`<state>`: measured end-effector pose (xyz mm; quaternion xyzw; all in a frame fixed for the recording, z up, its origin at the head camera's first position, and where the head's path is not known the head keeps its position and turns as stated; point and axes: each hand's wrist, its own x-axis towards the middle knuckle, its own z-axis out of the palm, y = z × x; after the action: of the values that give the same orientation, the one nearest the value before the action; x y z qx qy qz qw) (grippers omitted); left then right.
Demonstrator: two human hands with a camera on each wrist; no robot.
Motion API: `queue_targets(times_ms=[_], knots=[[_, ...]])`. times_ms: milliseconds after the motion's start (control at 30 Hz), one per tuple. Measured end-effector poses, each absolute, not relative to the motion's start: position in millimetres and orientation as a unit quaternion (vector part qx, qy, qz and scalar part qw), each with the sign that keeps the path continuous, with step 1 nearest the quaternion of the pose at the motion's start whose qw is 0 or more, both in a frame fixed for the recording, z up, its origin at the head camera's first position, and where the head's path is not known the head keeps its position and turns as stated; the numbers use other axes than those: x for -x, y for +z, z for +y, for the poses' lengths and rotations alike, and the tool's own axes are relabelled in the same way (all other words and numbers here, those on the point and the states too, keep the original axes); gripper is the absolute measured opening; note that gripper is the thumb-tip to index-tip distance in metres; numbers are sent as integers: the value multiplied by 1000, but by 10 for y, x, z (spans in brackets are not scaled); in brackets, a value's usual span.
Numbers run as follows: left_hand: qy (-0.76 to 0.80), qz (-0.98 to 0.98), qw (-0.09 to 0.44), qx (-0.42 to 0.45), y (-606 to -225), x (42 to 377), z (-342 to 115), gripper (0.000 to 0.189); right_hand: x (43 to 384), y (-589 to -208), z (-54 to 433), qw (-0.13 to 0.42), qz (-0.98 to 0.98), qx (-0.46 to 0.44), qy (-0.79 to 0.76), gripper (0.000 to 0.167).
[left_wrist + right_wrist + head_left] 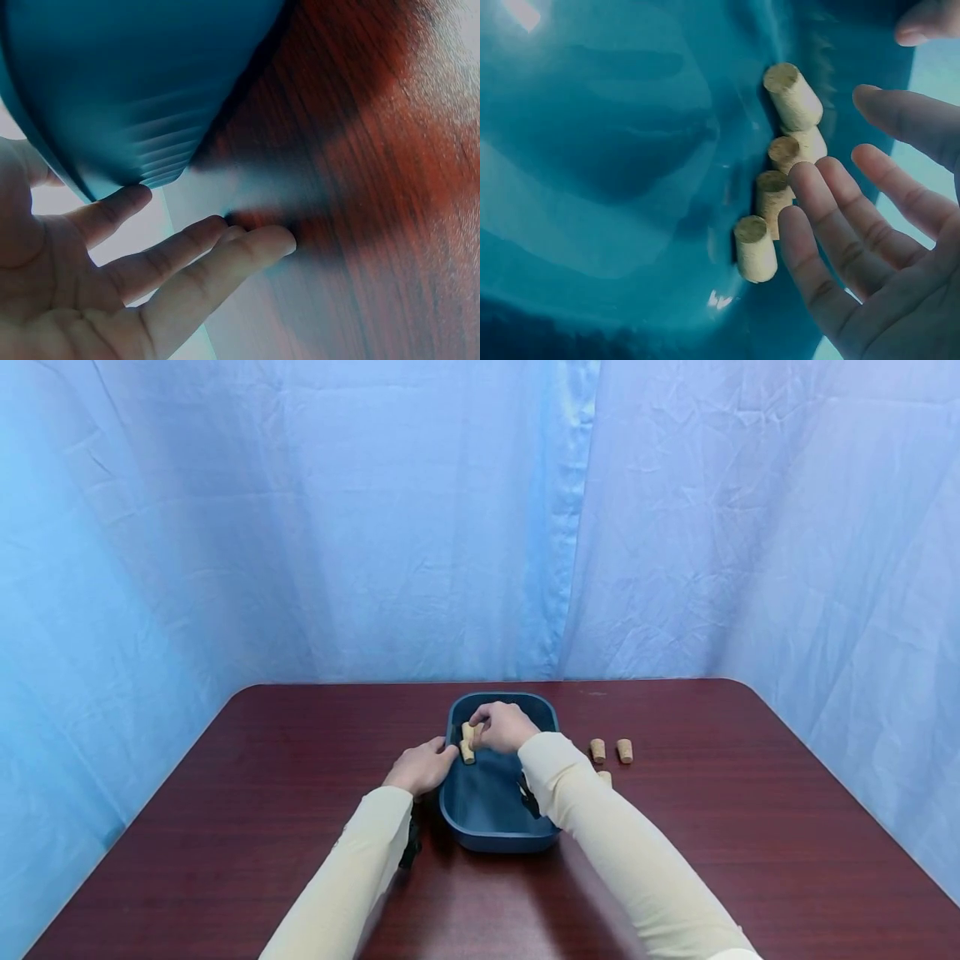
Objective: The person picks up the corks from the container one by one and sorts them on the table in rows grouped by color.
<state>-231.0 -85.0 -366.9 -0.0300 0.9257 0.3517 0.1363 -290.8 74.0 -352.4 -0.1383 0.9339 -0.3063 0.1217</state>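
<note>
Several tapered corks (756, 255) lie in a line along one side inside a dark blue tray (495, 837). Over these corks is my right hand (506, 727), reaching into the tray. In the right wrist view its fingers (836, 225) are loosely extended beside the corks, with no cork seen held. My left hand (422, 767) is at the tray's left side. Its thumb reaches over the rim, while one finger (120, 210) touches the outer wall from outside; the other fingers stretch out above the table.
On the reddish-brown table (750, 827), right of the tray, stand two corks, one (597, 751) beside another (625, 752). A third cork (605, 778) is partly hidden by the right sleeve (622, 852). Light blue curtains (420, 527) hang behind the table.
</note>
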Motion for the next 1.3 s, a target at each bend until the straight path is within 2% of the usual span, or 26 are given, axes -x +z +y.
queue_targets(times_ms=[967,1300], knots=[[344,930,129,23,-3660,2288,-838,54,2849,-3764,640,96,949,132,-270,33],[344,930,132,19,-3659,2287,-848,52,2850,-3758,641,121,946,152,-261,28]])
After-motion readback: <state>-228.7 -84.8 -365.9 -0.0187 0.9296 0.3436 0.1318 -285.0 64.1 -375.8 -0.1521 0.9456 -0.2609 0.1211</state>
